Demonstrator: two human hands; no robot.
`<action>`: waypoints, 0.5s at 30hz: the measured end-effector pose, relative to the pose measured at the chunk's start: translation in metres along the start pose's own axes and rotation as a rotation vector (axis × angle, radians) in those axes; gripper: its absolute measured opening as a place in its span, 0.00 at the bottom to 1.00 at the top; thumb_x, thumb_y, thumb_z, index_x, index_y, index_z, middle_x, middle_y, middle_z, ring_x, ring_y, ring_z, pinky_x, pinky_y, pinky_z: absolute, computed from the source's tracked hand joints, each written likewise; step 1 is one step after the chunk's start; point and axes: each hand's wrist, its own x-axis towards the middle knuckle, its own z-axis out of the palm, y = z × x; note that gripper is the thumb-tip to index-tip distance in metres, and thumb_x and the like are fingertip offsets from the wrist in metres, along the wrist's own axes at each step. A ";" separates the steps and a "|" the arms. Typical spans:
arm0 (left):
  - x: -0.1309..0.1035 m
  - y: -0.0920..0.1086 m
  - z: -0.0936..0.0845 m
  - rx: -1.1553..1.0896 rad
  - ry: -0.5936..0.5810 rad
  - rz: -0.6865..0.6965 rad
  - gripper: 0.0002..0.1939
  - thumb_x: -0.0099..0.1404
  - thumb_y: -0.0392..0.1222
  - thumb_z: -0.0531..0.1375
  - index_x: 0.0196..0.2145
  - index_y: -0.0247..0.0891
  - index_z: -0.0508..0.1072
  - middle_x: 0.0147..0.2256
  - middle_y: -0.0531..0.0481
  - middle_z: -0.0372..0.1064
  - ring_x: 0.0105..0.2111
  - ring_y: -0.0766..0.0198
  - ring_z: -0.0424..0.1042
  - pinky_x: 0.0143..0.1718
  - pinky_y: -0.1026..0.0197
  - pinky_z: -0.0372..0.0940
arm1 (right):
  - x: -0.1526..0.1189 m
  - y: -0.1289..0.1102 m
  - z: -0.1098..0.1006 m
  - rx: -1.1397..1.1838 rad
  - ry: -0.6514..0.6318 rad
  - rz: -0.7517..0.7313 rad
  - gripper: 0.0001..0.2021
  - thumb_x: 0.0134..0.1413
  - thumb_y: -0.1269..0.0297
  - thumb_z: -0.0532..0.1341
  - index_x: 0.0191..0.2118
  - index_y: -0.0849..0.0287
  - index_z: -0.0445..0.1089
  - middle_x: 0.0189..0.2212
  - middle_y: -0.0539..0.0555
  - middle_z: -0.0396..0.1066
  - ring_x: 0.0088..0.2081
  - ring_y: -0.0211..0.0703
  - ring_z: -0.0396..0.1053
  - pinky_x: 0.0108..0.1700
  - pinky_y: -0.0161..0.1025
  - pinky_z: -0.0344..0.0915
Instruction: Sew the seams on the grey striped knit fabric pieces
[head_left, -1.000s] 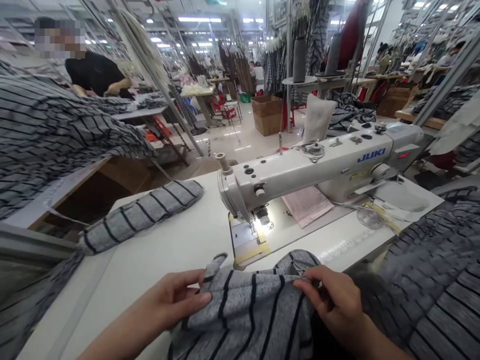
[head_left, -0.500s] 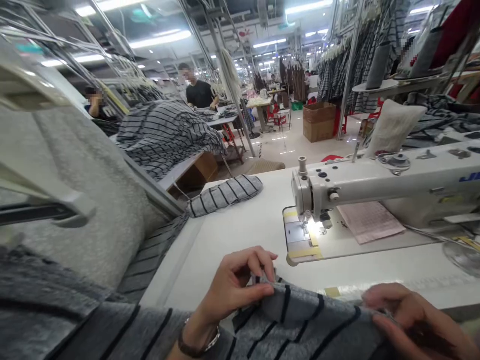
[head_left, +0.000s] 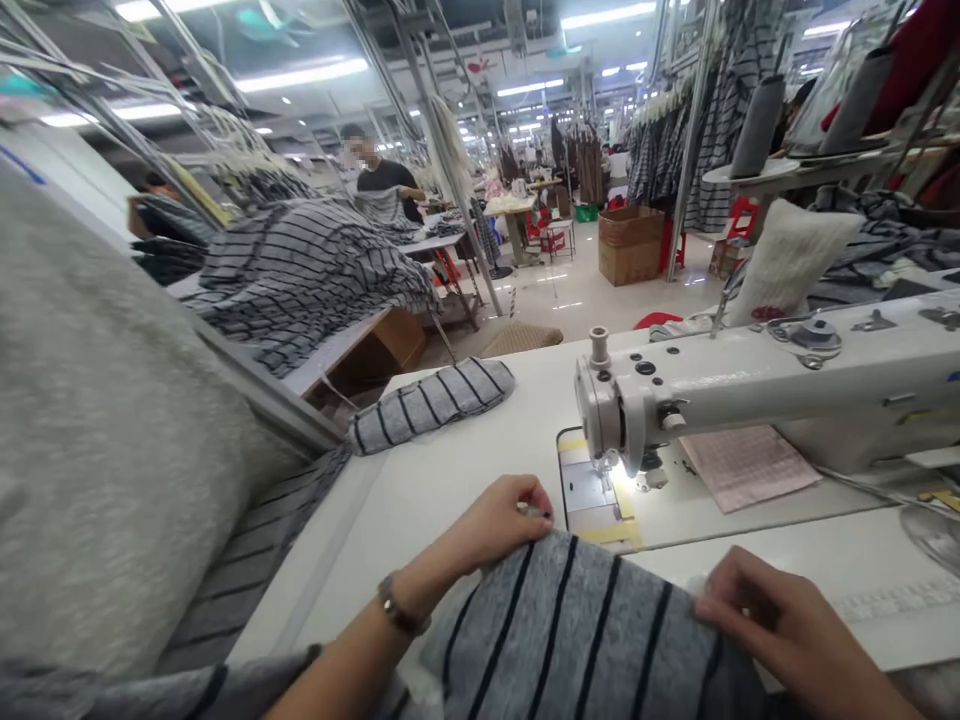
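Grey fabric with dark stripes (head_left: 585, 630) hangs spread between my two hands at the front edge of the white sewing table. My left hand (head_left: 499, 520), with a bracelet at the wrist, pinches its upper left edge. The upper right edge is pinched by my right hand (head_left: 772, 610). Just beyond the cloth stands a white sewing machine (head_left: 720, 380), its lamp lit over the needle plate (head_left: 592, 490). No cloth lies under the needle.
A rolled striped piece (head_left: 431, 405) lies at the table's back left. Pink cloth (head_left: 750, 465) rests under the machine arm. A striped fabric heap (head_left: 300, 270), a cardboard box (head_left: 630, 245) and a person in dark clothing (head_left: 390, 180) are farther back.
The striped cloth has been opened out flatter between my hands. My left hand has moved slightly up, and my right hand has shifted left. The view has turned a little.
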 end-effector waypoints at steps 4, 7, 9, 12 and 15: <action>0.040 -0.011 0.033 0.154 0.099 0.102 0.06 0.53 0.30 0.63 0.30 0.36 0.71 0.34 0.50 0.70 0.36 0.59 0.69 0.40 0.56 0.65 | 0.017 0.013 0.009 -0.268 0.030 -0.057 0.14 0.58 0.57 0.58 0.24 0.54 0.59 0.19 0.45 0.64 0.21 0.37 0.60 0.25 0.33 0.57; 0.032 -0.015 0.046 0.268 0.168 0.199 0.07 0.61 0.28 0.59 0.28 0.37 0.72 0.39 0.46 0.69 0.44 0.54 0.66 0.49 0.46 0.62 | 0.022 0.018 0.011 -0.365 0.035 -0.189 0.13 0.62 0.60 0.55 0.26 0.54 0.58 0.20 0.45 0.64 0.21 0.38 0.62 0.24 0.33 0.58; 0.020 -0.020 0.055 0.331 0.211 0.282 0.11 0.65 0.27 0.54 0.30 0.37 0.72 0.39 0.45 0.69 0.43 0.54 0.66 0.47 0.47 0.64 | 0.030 0.020 0.005 -0.432 0.027 -0.262 0.12 0.63 0.62 0.55 0.27 0.53 0.57 0.20 0.45 0.64 0.20 0.38 0.63 0.23 0.33 0.57; 0.007 -0.028 0.079 0.503 0.402 0.504 0.12 0.69 0.29 0.51 0.40 0.35 0.73 0.41 0.43 0.69 0.40 0.56 0.69 0.42 0.53 0.69 | 0.052 0.022 -0.018 -0.616 0.023 -0.330 0.10 0.62 0.64 0.56 0.28 0.53 0.58 0.20 0.45 0.65 0.20 0.39 0.65 0.23 0.34 0.56; 0.004 -0.021 0.104 0.688 0.594 0.597 0.14 0.71 0.31 0.48 0.48 0.30 0.70 0.43 0.39 0.70 0.42 0.54 0.71 0.40 0.53 0.72 | 0.082 0.024 -0.051 -0.820 0.021 -0.356 0.06 0.60 0.63 0.59 0.31 0.54 0.64 0.24 0.49 0.71 0.25 0.43 0.71 0.27 0.35 0.60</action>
